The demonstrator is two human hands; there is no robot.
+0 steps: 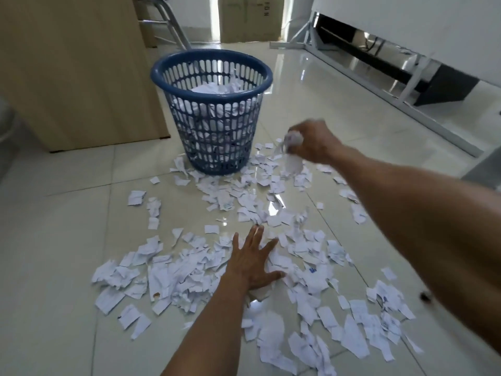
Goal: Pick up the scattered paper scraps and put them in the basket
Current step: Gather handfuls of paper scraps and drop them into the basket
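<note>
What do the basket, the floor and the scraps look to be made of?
The basket looks like moulded plastic, dull blue, with slotted lattice walls and a smooth rolled rim. The floor is glossy tile, probably glazed ceramic, judging by its mirror-like reflections and thin grout lines. The scraps are thin white paper with torn edges and creases, some with blue marks.
</note>
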